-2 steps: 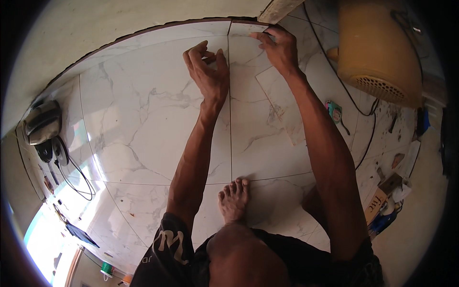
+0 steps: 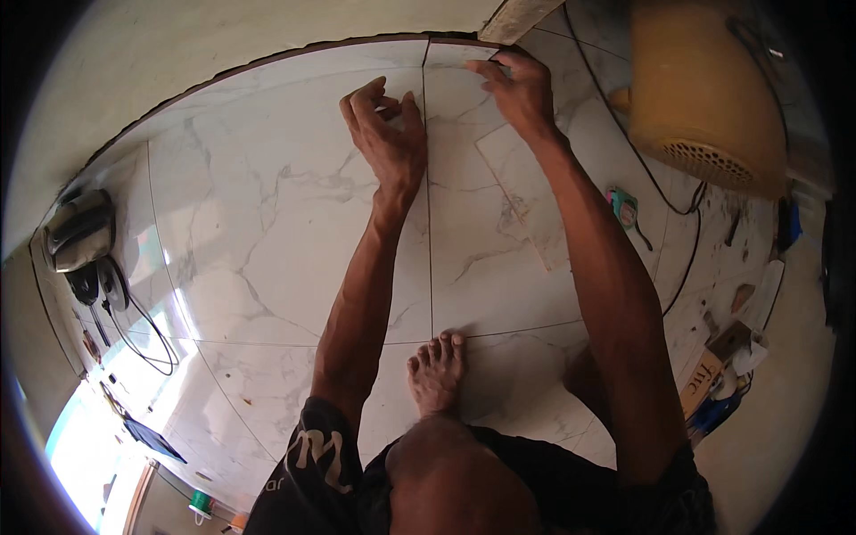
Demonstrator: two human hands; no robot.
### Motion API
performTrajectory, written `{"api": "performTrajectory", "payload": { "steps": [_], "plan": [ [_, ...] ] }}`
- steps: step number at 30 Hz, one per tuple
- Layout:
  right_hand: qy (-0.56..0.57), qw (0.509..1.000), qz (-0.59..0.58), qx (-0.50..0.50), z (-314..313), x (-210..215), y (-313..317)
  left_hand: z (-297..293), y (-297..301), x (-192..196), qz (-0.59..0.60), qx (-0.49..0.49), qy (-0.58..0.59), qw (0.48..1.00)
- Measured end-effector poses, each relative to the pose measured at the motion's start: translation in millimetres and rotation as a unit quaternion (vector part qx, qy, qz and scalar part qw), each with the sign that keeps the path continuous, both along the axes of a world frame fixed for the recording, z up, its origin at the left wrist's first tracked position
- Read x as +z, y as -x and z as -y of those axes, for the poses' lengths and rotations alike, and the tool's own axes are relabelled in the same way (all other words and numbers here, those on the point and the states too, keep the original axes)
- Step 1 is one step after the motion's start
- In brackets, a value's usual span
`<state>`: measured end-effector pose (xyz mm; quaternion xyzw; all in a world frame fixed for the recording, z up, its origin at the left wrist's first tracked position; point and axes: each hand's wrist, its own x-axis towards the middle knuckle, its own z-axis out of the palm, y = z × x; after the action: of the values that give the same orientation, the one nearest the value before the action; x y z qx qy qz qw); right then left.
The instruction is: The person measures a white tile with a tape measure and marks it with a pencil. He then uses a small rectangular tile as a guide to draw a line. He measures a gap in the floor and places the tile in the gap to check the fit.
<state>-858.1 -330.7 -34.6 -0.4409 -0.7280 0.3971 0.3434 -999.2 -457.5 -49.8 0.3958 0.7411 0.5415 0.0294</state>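
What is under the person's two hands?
Shiny white marble-look floor tiles. The left hand rests beside the seam between two tiles, the right hand at the far tile's top edge. Whatever the palms cover is hidden.

Glossy, smooth white marble-look floor tiles [image 2: 267, 223] with grey veins reflect light, the fan's [image 2: 704, 98] casing looks like matt yellowish plastic, and the wall [image 2: 178, 45] appears matt plaster

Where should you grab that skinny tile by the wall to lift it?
Probably by its long side edges near the far end, coming from above. The narrow tile lies flat with only thin joints around it. The right hand rests on its far corner, the left hand at its left joint.
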Motion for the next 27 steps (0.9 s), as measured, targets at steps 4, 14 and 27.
{"api": "performTrajectory", "payload": {
  "steps": [4, 14, 27],
  "plan": [
    [-0.058, 0.996, 0.064, 0.009, -4.6, 3.1, 0.0, -7.5, 4.1, -1.6, -0.019, -0.006, -0.005, 1.000],
    [-0.130, 0.991, 0.023, 0.008, -4.7, 0.0, 4.5, -18.7, 6.4, 16.7, 0.010, -0.061, -0.097, 0.993],
    [-0.128, 0.990, 0.055, 0.004, -0.9, 7.9, 6.2, -47.7, 56.3, 43.1, -0.207, -0.177, -0.045, 0.961]
  ]
}}
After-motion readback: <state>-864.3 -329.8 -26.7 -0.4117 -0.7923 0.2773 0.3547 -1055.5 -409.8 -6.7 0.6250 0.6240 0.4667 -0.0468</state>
